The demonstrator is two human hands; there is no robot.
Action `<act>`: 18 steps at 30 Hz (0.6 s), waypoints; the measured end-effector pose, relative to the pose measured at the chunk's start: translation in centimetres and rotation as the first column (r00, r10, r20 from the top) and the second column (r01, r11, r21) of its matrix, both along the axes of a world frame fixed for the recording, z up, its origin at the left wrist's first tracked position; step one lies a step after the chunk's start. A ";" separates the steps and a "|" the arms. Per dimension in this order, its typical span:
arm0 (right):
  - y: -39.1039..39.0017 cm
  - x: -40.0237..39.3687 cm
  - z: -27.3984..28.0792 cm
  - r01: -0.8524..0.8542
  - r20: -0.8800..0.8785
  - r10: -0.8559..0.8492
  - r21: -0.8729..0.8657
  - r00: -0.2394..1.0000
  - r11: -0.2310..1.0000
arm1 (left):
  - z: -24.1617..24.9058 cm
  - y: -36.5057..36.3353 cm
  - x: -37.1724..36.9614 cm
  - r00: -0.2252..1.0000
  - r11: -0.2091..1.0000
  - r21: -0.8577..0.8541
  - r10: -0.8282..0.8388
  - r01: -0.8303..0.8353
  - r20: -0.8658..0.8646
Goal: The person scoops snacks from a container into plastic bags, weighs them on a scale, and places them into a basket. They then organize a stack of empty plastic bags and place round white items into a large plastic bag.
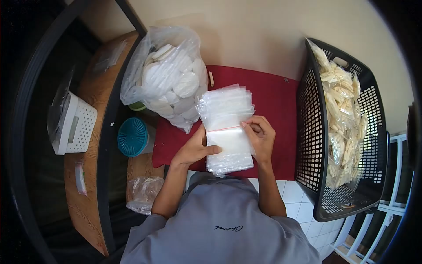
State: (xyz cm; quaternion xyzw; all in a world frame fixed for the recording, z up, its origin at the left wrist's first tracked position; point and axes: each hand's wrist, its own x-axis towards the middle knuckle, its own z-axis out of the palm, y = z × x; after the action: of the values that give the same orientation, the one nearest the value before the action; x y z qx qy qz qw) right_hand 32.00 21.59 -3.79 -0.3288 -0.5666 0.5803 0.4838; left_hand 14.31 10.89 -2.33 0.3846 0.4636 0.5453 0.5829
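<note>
A thick stack of clear plastic bags (228,152) is held over the red tabletop, in front of my chest. Across its middle runs a thin red rubber band (223,129). My left hand (195,147) grips the stack's left edge, its thumb lying on top and its other fingers hidden underneath. At the right edge, my right hand (260,136) is closed, thumb and forefinger pinched at the end of the rubber band. The bags' upper ends fan out unevenly beyond the band.
A large clear bag of white round discs (176,83) stands left on the red table (274,105). A black basket (312,119) with bagged pale sticks (343,132) is at right. Left are a teal-lidded container (132,137), a white perforated basket (81,121) and a wooden shelf (83,176).
</note>
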 end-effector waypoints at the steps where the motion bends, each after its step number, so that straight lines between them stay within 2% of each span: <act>1: 0.1 0.0 -0.2 0.004 0.001 -0.004 -0.010 1.000 1.000 | 0.0 0.5 0.2 0.999 0.999 -0.050 -0.007 0.005 -0.044; 3: 0.7 0.0 -0.4 0.003 0.076 -0.010 0.082 0.997 0.997 | -0.4 1.3 0.5 0.999 0.998 -0.046 0.038 -0.040 -0.029; 5: 1.0 -0.2 -0.7 -0.008 0.114 -0.003 0.099 0.993 0.995 | -0.4 2.1 0.6 0.977 0.952 -0.269 0.180 -0.143 0.116; 6: 1.1 -0.2 -0.8 -0.026 0.150 0.007 0.123 0.989 0.992 | -0.7 2.5 0.8 0.964 0.935 -0.295 0.240 -0.198 0.113; 7: 1.2 -0.2 -1.0 -0.045 0.186 0.017 0.146 0.982 0.988 | -1.1 2.7 0.7 0.966 0.935 -0.301 0.232 -0.189 0.112; 9: 1.5 0.3 -0.6 -0.071 0.253 0.027 0.166 0.967 0.984 | -2.1 2.9 0.1 0.981 0.944 -0.271 0.194 -0.190 -0.010; 11: 1.8 0.5 -0.3 -0.189 0.327 0.116 0.201 0.938 0.961 | -2.3 3.2 -0.2 0.974 0.938 -0.271 0.226 -0.218 -0.004; 14: 2.4 0.6 -1.6 -0.229 0.372 0.121 0.261 0.920 0.938 | -2.3 3.8 -0.9 0.982 0.951 -0.242 0.188 -0.190 -0.028; 18: 3.7 0.1 -2.2 -0.230 0.408 0.115 0.246 0.906 0.942 | -3.0 5.3 -1.3 0.987 0.957 -0.239 0.154 -0.163 -0.056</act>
State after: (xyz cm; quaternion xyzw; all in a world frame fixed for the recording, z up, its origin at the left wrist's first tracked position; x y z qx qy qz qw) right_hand 32.15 25.25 -6.01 -0.3110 -0.7564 0.4559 0.3511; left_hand 13.01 16.18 -5.33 0.2819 0.5666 0.5222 0.5716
